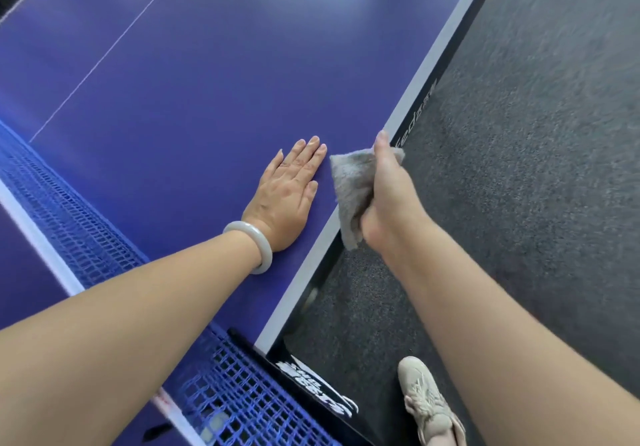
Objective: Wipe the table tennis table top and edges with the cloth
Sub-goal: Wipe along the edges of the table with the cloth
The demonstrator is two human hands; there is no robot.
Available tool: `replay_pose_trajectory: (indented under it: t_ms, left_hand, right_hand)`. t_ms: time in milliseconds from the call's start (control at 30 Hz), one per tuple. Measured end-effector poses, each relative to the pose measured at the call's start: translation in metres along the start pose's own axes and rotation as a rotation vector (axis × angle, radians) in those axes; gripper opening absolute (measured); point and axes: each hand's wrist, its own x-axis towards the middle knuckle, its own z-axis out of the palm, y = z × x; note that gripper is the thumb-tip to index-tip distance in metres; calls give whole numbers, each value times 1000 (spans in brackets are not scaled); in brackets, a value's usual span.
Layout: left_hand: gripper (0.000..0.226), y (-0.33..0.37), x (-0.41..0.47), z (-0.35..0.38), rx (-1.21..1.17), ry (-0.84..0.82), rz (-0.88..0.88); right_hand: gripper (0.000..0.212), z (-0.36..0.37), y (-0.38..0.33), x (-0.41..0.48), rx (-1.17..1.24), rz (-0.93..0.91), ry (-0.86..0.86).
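A blue table tennis table (194, 74) with a white side line fills the left and middle of the head view. Its dark side edge (420, 99) runs diagonally from upper right to lower middle. My left hand (287, 196) lies flat on the blue top close to that edge, fingers straight, with a pale bangle on the wrist. My right hand (388, 196) grips a grey cloth (349, 192) folded over the table's edge, thumb on the top side; its fingers are hidden behind the cloth and the edge.
The blue net (79, 237) crosses the table at lower left and ends at a black net post clamp (311, 386) at the table's side. Dark grey carpet (536, 133) covers the floor on the right. A beige shoe (427, 400) stands beside the table.
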Motion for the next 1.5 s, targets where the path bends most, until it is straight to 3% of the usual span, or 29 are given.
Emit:
replay_pose_trajectory:
  t_ms: [67,200,267,367,467,533,633,800,900,1067,1167,1400,1500]
  left_hand:
    - [56,1,2,-1,-11,-5,-12]
    - [56,2,2,-1,10,-2,-6]
    - [56,1,0,-1,15,-2,-1]
    - [58,-1,0,0,6,2,4]
    - [57,-1,1,1,1,5,8]
    - [57,0,1,1,4,9,6]
    - [57,0,0,1,12,5,-3]
    - [58,0,2,0,-1,-1,-14]
    - [57,2,2,-1,4,10,-14]
    - [57,8,3,-6,28,0,-25]
    - [55,13,11,-13,101,8,-36]
    - [38,62,143,-24,45,66,-68]
    - [41,74,223,-27,-25,98,-86]
  right_hand:
    - [50,-11,41,-12,-78,70,-46]
    - [74,-21,121,-40,-551,150,-56]
    - [74,-18,121,-27,-535,37,-33]
    - [71,-15,71,26,-434,-334,37]
    - [67,-11,9,75,-430,-455,114]
    - [65,-7,-4,88,-426,-478,200]
    - [63,0,32,68,-428,-473,320]
    - [65,-3,86,36,-481,-431,294]
    - [63,-5,64,50,-513,-453,270]
    - [61,-12,-32,119,-495,-454,209]
    - [68,-19,-47,135,-495,-447,151]
    - [75,-22,-44,123,-495,-392,115]
    - [89,-24,-46,118,-470,-349,59]
